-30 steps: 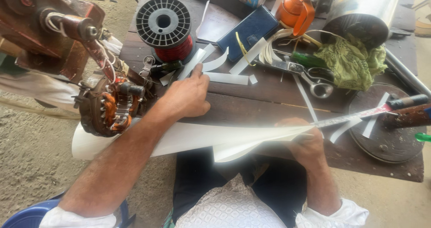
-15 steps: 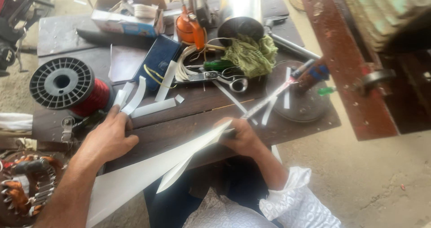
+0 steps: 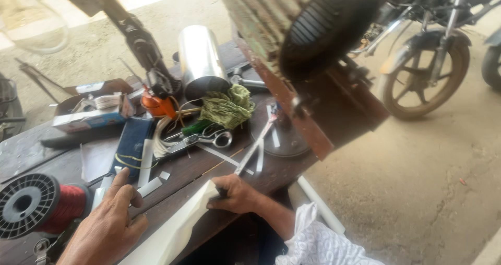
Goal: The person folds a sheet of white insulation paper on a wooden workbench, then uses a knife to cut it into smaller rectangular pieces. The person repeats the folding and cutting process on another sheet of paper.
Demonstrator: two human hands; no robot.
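A flat blue-and-white box [image 3: 91, 116] is lying at the tabletop's [image 3: 31, 155] far left edge. The white sheet [image 3: 175, 231] is running between the hands: the right hand [image 3: 235, 193] is pinching its upper end, while the left hand [image 3: 107, 226] is resting open, fingers spread, just beside a red wire spool [image 3: 39, 205].

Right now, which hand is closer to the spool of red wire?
The left hand. It rests flat on the table just beside the spool of red wire. The right hand is farther away, across the white sheet, pinching its edge.
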